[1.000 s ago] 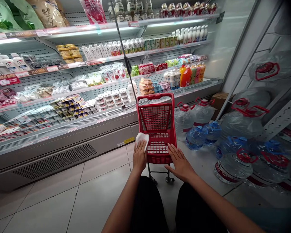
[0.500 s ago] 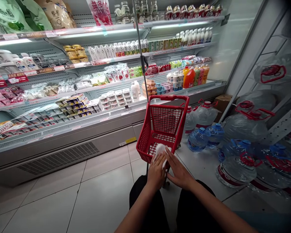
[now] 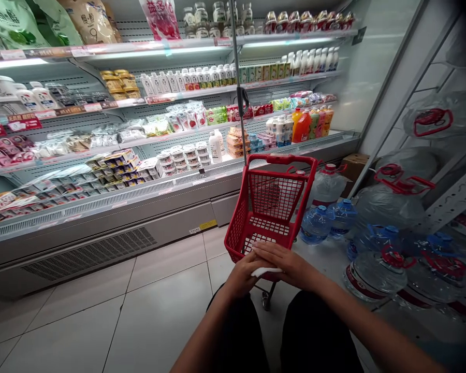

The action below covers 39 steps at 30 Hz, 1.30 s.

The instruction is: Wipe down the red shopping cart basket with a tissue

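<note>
A red plastic shopping cart (image 3: pixel 274 228) stands in front of my knees, its basket showing nothing inside. At its near edge my left hand (image 3: pixel 245 272) is closed on a white cloth (image 3: pixel 264 270), which pokes out below the fingers. My right hand (image 3: pixel 285 263) lies over the left one, fingers together and pressed on it, also against the cloth. Most of the cloth is hidden between the two hands. Part of the cart's near rim is covered by them.
A refrigerated display (image 3: pixel 178 191) with dairy goods and drinks runs across the front. Right of the cart stand blue-capped water bottles (image 3: pixel 317 224) and larger red-handled jugs (image 3: pixel 375 274). A vertical door edge (image 3: pixel 238 77) rises behind the cart.
The cart has shifted right and turned slightly. My hands have moved lower, and the right one now lies across the left, covering more of the cloth.
</note>
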Available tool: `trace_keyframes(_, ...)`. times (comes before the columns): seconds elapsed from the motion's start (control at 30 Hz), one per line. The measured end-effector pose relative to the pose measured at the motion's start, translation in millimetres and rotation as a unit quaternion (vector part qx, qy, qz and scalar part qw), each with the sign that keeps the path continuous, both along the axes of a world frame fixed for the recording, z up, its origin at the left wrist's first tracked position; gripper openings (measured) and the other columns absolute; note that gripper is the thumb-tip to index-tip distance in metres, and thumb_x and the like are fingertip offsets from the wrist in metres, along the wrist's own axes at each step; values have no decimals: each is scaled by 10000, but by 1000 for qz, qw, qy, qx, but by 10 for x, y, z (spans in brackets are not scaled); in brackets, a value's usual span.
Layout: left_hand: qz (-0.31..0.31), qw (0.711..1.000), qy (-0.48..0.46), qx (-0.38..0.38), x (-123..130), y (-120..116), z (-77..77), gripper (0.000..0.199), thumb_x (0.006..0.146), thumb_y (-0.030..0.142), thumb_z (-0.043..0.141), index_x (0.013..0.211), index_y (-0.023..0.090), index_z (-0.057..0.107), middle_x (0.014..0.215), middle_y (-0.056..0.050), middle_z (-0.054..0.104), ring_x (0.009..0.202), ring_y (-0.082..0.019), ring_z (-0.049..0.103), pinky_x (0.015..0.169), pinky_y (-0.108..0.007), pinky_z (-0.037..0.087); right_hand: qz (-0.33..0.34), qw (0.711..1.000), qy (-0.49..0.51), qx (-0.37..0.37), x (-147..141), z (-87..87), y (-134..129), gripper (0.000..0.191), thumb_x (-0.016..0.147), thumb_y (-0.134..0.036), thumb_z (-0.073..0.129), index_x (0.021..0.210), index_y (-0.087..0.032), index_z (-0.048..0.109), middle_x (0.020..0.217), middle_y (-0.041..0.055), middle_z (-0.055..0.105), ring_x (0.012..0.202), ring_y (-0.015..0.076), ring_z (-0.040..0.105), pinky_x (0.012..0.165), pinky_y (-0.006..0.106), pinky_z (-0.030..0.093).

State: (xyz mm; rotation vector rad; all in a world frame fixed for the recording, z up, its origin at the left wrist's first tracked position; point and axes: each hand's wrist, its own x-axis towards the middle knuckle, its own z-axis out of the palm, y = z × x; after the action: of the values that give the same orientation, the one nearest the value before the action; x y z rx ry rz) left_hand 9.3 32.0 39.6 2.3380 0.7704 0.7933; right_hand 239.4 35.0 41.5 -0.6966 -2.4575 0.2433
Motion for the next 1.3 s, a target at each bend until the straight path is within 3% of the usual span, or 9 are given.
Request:
trace_keyframes(0.17, 66, 993, 50, 80, 0, 108, -40, 366, 1065, 398, 496, 1376, 295, 659, 1405, -75, 649, 1331, -246, 592, 1225, -472, 399, -30, 994, 62, -84, 106, -70, -13, 656, 1055, -206, 396, 1668, -306, 183, 1679, 44, 362, 1504, 207, 418, 1219, 428, 426)
trace_keyframes(0.27, 156, 973, 118, 124, -44, 161, -136, 503, 1050, 438, 527, 1533, 303, 496, 1556, -67, 538, 1480, -265, 449, 1302, -560, 212, -154, 980, 106, -69, 454, -33, 38, 643, 1037, -200, 362, 1656, -325, 246, 1670, 21, 382, 1512, 227, 408, 1231, 470, 409)
trace_keyframes(0.4, 162, 956, 193, 150, -113, 188, -219, 779, 961, 642, 594, 1626, 324, 339, 1696, -47, 335, 1580, -297, 268, 1309, -560, 165, -335, 937, 97, 31, 957, -105, 70, 688, 1005, -125, 261, 1660, -336, 236, 1704, -16, 304, 1567, 239, 295, 1279, 533, 315)
trace_keyframes(0.57, 190, 942, 213, 174, -178, 287, -241, 973, 883, 775, 596, 1663, 322, 233, 1729, -66, 241, 1592, -314, 229, 1311, -544, 137, -307, 951, -19, 41, 1000, -516, -43, 663, 1041, -213, 332, 1675, -314, 164, 1691, 21, 340, 1556, 270, 322, 1270, 573, 314)
trace_keyframes(0.77, 249, 928, 204, 186, -94, 457, -360, 552, 1093, 449, 379, 1622, 292, 344, 1672, -63, 383, 1501, -225, 435, 1300, -487, 236, -285, 956, -33, 63, 82, -700, -342, 647, 1064, -240, 354, 1677, -292, 154, 1642, 34, 427, 1528, 262, 382, 1266, 560, 327)
trace_keyframes(0.87, 272, 924, 185, 196, -30, 488, -421, 515, 1098, 376, 349, 1597, 257, 397, 1605, -71, 491, 1440, -226, 516, 1289, -478, 274, -253, 964, -31, 73, -414, -701, -465, 699, 1047, -218, 396, 1683, -234, 106, 1629, 85, 431, 1452, 272, 498, 1221, 511, 413)
trace_keyframes(0.97, 270, 925, 171, 204, -18, 498, -435, 529, 1091, 346, 340, 1608, 242, 371, 1578, -59, 527, 1427, -216, 531, 1286, -461, 289, -267, 961, -19, 76, -615, -704, -516, 731, 1038, -199, 403, 1683, -195, 60, 1644, 111, 380, 1437, 288, 514, 1195, 494, 450)
trace_keyframes(1.17, 262, 928, 172, 200, -44, 574, -408, 542, 1065, 335, 373, 1593, 216, 392, 1559, -51, 548, 1419, -204, 539, 1287, -443, 303, -171, 976, -88, 104, -75, -780, -513, 752, 1022, -83, 380, 1669, -339, 96, 1626, -22, 424, 1486, 199, 447, 1234, 439, 408)
trace_keyframes(1.3, 268, 930, 172, 185, -43, 695, -413, 512, 1067, 340, 358, 1552, 210, 457, 1544, -53, 565, 1404, -199, 554, 1292, -446, 290, -226, 971, -39, 66, 441, -732, -401, 660, 1062, -160, 354, 1657, -388, 182, 1634, -33, 429, 1502, 210, 423, 1242, 475, 388)
